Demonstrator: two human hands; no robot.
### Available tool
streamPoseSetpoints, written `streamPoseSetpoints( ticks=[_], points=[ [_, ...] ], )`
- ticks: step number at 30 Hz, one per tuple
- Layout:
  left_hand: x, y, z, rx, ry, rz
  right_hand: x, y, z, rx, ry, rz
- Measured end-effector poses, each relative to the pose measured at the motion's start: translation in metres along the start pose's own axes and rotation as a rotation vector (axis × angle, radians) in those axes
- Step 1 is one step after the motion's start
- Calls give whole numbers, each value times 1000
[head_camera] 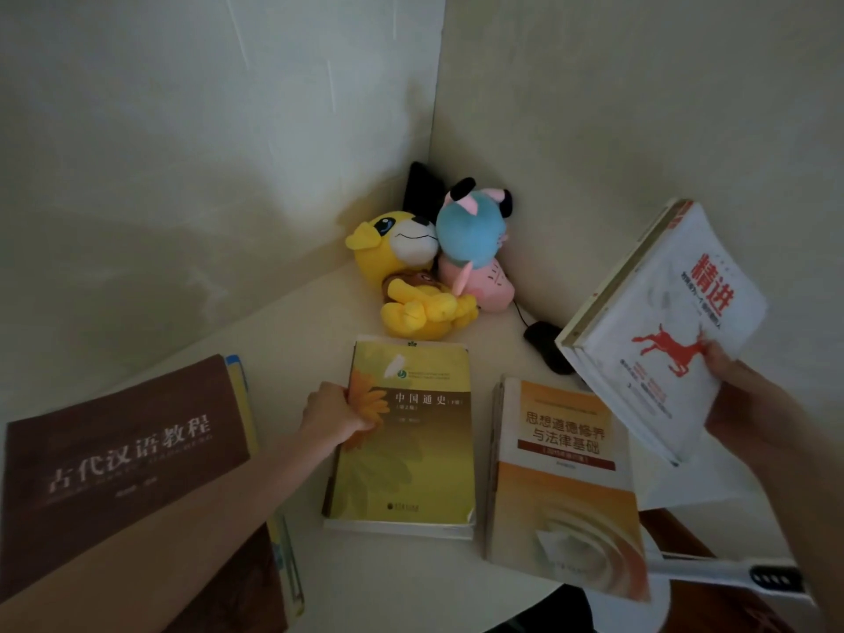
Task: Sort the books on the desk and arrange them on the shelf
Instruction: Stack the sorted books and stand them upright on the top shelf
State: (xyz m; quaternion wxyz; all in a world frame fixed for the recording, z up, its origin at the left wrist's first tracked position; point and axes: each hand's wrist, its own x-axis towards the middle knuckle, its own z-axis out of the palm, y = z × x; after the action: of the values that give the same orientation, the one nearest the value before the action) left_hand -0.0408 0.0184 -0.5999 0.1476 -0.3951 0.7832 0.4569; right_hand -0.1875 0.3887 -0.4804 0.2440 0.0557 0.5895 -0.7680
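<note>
Both hands on books at the desk [388,580].
Left hand [335,415]: fingers grip the spine edge of the yellow book [411,454], lying flat. Right hand [749,404]: fingers hold the white book [657,322] tilted above the desk.

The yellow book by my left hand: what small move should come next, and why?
Probably lift the yellow book by its left edge: the left hand grips it there, while the right hand holds the white book aloft.
</note>
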Motion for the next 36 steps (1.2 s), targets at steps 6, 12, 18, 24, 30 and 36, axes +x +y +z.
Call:
streamPoseSetpoints(
  ticks=[6,12,18,24,30,36],
  points=[
    [-3,-3,6,-80,7,76,0,2,-1,18,-25,20],
    [-7,-9,10,221,50,167,0,14,4,-19,-7,66],
    [-11,-8,13,202,50,229,0,34,13,-61,4,115],
    [-16,-11,27,260,94,214,-2,55,14,-57,-6,186],
    [-14,3,34,294,82,36,0,83,33,-77,17,207],
    [-5,-3,19,264,21,89,-1,96,48,-287,-107,305]
  ],
)
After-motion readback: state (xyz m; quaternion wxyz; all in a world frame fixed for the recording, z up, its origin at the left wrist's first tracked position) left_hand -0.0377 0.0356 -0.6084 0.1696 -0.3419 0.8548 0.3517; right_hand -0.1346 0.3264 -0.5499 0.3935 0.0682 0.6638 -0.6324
